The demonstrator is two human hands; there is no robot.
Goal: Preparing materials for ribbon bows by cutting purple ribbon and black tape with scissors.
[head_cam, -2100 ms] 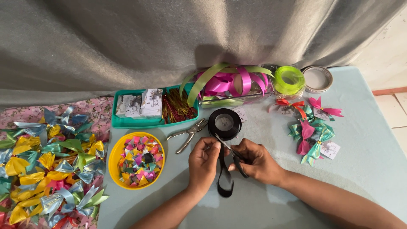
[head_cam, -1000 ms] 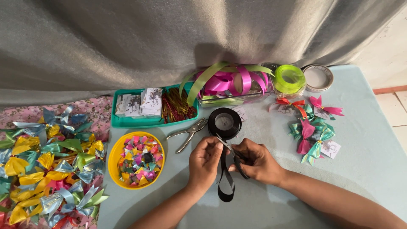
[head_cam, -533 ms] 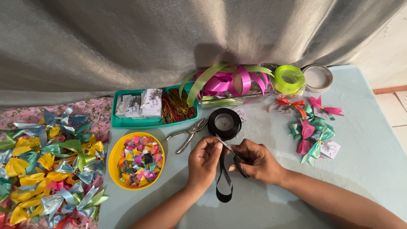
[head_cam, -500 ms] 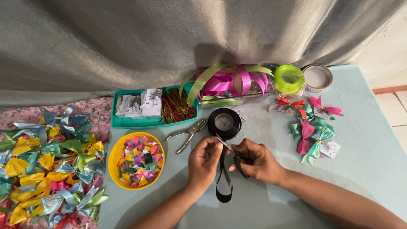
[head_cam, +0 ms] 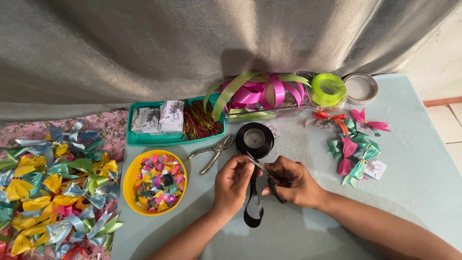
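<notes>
My left hand [head_cam: 233, 185] pinches a strip of black ribbon [head_cam: 252, 202] that hangs down in a loop over the light blue table [head_cam: 414, 163]. My right hand [head_cam: 296, 182] holds scissors [head_cam: 264, 172], their blades at the ribbon just below the black ribbon roll [head_cam: 255, 139]. The roll lies flat on the table right behind both hands.
A metal hole punch [head_cam: 214, 151] lies left of the roll. A yellow bowl [head_cam: 129, 185] holds small coloured scraps. A green tray [head_cam: 144, 139] holds tags and twist ties. Ribbon bows are piled at left [head_cam: 53, 188] and lie at right [head_cam: 353, 149]. Green ribbon roll [head_cam: 328, 90] at back.
The hanging loop of black ribbon has shifted slightly; both hands stay in about the same place at the ribbon.
</notes>
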